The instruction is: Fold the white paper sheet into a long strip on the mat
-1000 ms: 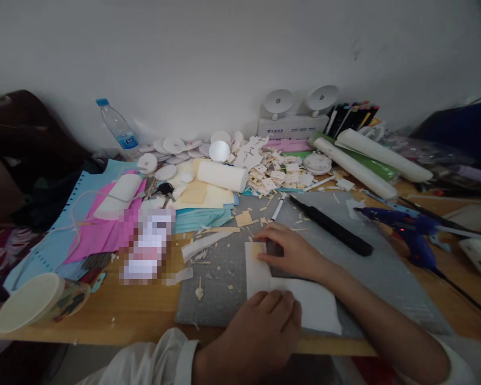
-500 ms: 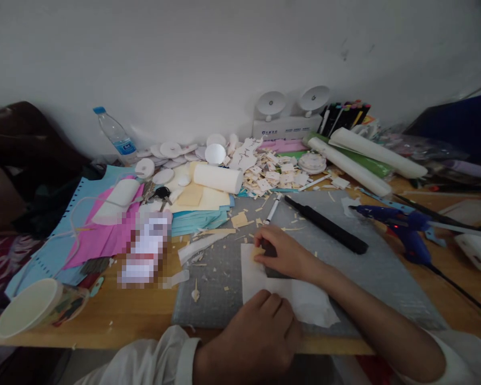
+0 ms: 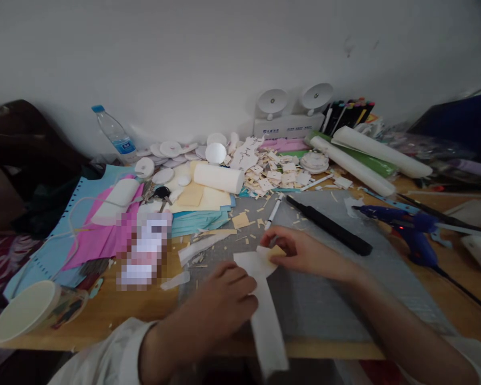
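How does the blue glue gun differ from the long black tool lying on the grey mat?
The blue glue gun is bent, with a handle angling off its barrel; the long black tool is one straight stick. The glue gun lies mostly off the grey mat, at its right edge on the wooden table; the black tool lies diagonally on the mat. The glue gun shows a small red light; the black tool shows none. Neither is touched by a hand.
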`<state>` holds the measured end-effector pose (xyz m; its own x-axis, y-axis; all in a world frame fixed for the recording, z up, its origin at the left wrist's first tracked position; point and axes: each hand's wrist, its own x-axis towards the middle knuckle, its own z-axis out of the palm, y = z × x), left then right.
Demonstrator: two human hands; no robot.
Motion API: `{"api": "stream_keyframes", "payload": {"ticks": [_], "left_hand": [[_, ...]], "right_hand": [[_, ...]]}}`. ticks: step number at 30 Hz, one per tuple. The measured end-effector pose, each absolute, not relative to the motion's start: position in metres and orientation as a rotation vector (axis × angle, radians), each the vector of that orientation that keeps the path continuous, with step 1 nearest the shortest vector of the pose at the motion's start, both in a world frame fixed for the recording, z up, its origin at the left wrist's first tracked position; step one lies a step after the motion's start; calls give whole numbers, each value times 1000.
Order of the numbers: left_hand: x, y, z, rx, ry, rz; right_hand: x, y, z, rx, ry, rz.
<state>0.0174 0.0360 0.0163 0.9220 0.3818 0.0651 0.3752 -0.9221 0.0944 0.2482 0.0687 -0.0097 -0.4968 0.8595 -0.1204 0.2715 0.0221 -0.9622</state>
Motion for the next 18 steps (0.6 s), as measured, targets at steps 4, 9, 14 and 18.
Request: {"api": "stream_keyframes", "payload": {"ticks": [4, 9, 14, 18], "left_hand": [[-3, 60, 19, 2910, 682, 6], [5, 68, 21, 2732, 843, -50], [38, 74, 6, 2626, 1131, 251], [45, 82, -11, 2537, 1091, 383]], "right_hand": [[247, 69, -11, -1225, -1986, 1330], [243, 68, -14, -1299, -2075, 1242], [244, 67, -12, -1310, -2021, 1326], [249, 68, -7, -1267, -1964, 1381]]}}
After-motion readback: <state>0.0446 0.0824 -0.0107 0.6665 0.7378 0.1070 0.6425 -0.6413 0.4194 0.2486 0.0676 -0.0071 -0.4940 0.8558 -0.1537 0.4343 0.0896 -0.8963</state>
